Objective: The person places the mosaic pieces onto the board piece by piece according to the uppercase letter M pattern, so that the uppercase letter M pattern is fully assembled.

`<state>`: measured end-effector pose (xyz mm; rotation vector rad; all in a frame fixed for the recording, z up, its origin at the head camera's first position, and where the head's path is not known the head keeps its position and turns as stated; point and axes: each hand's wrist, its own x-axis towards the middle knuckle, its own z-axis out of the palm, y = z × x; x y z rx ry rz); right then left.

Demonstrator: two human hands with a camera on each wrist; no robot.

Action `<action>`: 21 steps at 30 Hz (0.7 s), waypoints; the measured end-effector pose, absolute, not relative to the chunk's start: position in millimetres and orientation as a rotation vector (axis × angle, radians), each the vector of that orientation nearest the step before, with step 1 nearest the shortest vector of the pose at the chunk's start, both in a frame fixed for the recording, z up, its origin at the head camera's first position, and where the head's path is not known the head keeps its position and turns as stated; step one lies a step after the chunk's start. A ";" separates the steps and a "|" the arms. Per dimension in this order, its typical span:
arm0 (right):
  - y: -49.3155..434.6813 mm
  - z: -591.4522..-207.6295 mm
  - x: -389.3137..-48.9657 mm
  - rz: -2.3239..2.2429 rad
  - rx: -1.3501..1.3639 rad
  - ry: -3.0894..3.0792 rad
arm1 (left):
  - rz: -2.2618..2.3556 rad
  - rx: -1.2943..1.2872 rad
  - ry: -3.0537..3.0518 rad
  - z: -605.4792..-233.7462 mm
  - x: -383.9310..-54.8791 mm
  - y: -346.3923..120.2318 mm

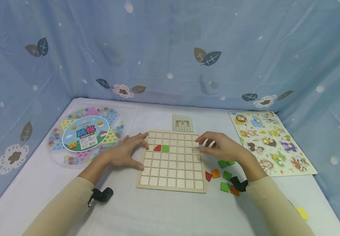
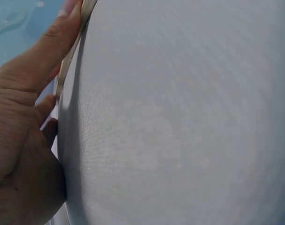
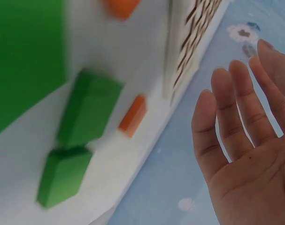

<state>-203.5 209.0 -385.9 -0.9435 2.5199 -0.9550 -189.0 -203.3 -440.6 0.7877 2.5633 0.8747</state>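
A wooden grid board (image 1: pixel 171 188) lies flat on the white table. Side by side in its upper-left cells sit a red quarter-circle tile (image 1: pixel 157 148) and a green square tile (image 1: pixel 165 148). My left hand (image 1: pixel 126 151) spreads its fingers and thumb along the board's left edge, which also shows in the left wrist view (image 2: pixel 69 58). Over the right edge hovers my right hand (image 1: pixel 220 147), its fingers loosely bent; in the right wrist view the palm and fingers (image 3: pixel 245 108) hold nothing. Loose green tiles (image 1: pixel 224 187), orange tiles (image 1: pixel 215 173) and a red tile (image 1: pixel 208 176) lie below it.
Behind the board is a small pattern card (image 1: pixel 182 123). A round clear game box (image 1: pixel 85 133) stands at the left. An animal puzzle board (image 1: pixel 271 141) lies at the right, with a yellow piece (image 1: pixel 302 213) near the right forearm. Blue patterned curtains (image 1: pixel 170 49) enclose the table.
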 end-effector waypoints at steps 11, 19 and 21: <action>241.3 -396.4 -205.2 -1.000 -0.889 2.572 | 0.890 0.774 2.558 -441.2 -187.9 -204.0; 253.2 -402.6 -205.9 -1.058 -0.847 2.557 | 0.898 0.778 2.550 -438.4 -188.2 -202.4; 254.2 -404.1 -205.8 -1.055 -0.832 2.567 | 0.894 0.779 2.550 -438.3 -188.4 -203.0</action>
